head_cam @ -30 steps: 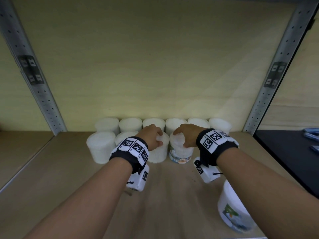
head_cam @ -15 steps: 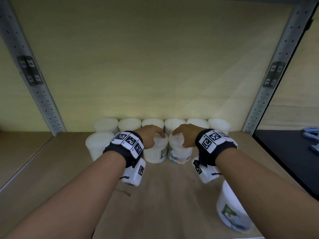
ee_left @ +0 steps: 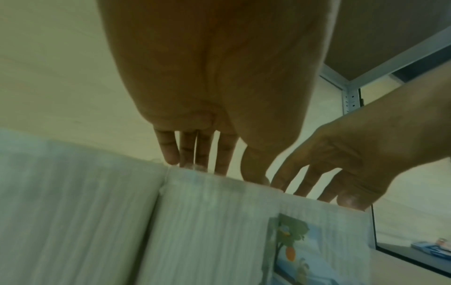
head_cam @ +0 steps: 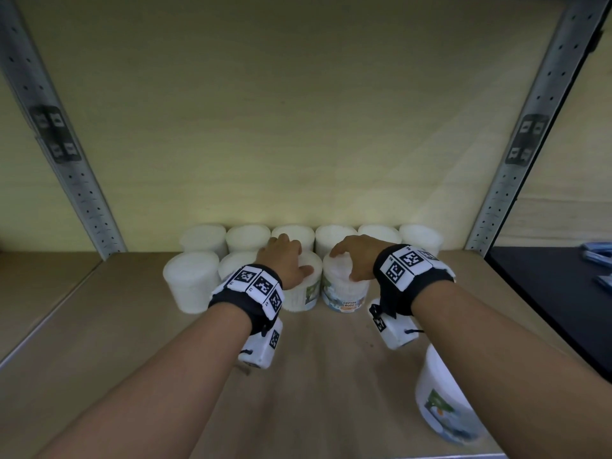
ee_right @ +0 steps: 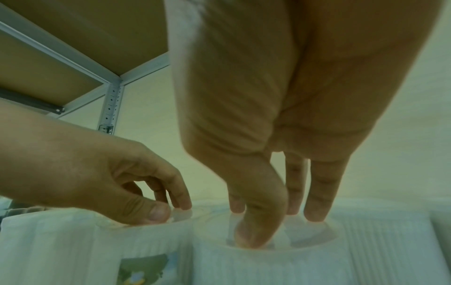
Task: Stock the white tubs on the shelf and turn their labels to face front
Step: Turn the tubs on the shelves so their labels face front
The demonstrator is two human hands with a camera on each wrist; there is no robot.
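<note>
On shelf (head_cam: 314, 369) | L hand (head_cam: 285, 265) grips tub (head_cam: 303, 293) top | R hand (head_cam: 356, 260) grips labelled tub (head_cam: 344, 293) top

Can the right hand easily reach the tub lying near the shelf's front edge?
Probably yes. The right hand grips another tub's top, but the lying tub sits right under that forearm, nothing between; it must let go first.
</note>
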